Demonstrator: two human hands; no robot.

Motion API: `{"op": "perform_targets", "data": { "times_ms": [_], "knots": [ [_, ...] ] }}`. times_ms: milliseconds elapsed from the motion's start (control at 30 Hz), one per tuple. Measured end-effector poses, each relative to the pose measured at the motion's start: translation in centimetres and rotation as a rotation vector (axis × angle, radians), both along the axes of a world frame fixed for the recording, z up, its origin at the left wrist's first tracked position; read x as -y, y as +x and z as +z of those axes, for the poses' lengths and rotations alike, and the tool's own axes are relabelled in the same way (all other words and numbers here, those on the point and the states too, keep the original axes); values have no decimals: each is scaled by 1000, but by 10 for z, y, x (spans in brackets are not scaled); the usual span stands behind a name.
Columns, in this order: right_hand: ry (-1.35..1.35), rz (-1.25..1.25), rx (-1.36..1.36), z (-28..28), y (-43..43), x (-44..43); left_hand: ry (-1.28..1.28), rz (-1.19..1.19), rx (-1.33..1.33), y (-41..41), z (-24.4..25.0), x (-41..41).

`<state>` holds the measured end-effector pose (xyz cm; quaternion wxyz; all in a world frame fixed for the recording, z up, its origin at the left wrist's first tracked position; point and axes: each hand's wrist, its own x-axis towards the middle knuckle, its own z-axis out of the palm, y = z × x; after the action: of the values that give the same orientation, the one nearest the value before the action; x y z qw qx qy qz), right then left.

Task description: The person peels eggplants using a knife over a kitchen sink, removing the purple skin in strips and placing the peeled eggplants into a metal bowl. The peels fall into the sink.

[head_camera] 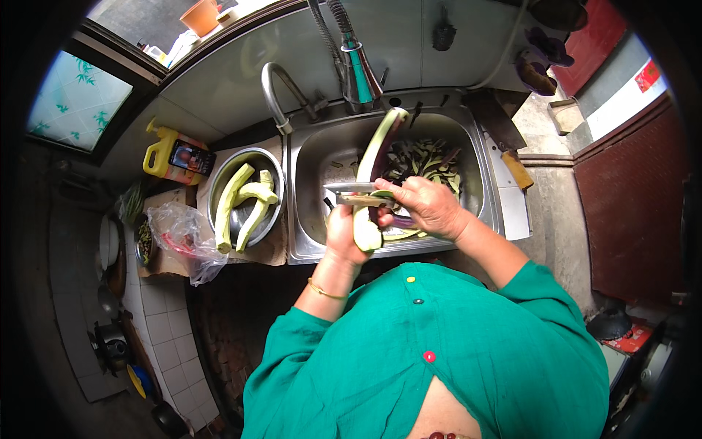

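My left hand grips the lower part of a long eggplant over the sink. Pale flesh shows along most of its near side, and dark purple skin stays on its right side. In my right hand is a peeling knife with a metal blade, lying across the eggplant. A light wooden part runs just below the blade; my fingers hide how the two join. Below both hands, dark and green-white peelings are heaped in the stainless steel sink.
Left of the sink stands a metal bowl with several peeled eggplants. Beside it are a crumpled plastic bag and a yellow jug. Faucets rise behind the sink. A cleaver lies at its right edge.
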<state>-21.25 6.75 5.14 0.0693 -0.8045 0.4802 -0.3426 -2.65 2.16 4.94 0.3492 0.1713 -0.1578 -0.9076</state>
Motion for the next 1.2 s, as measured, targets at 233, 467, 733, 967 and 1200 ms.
{"op": "perform_targets", "data": {
  "times_ms": [233,467,733,967,1200],
  "knots": [
    [-192,-256,-178,-4,-36,31,229,34,-42,-5,13,-11],
    [56,144,112,11,10,-15,102,-41,-149,9,-14,14],
    [-96,-16,-119,8,-11,2,73,87,147,-4,8,-7],
    [-234,-283,-286,-9,-39,26,237,7,-1,-2,9,-18],
    [60,-647,-270,-22,-91,34,187,-34,-31,12,5,-25]
  ]
}}
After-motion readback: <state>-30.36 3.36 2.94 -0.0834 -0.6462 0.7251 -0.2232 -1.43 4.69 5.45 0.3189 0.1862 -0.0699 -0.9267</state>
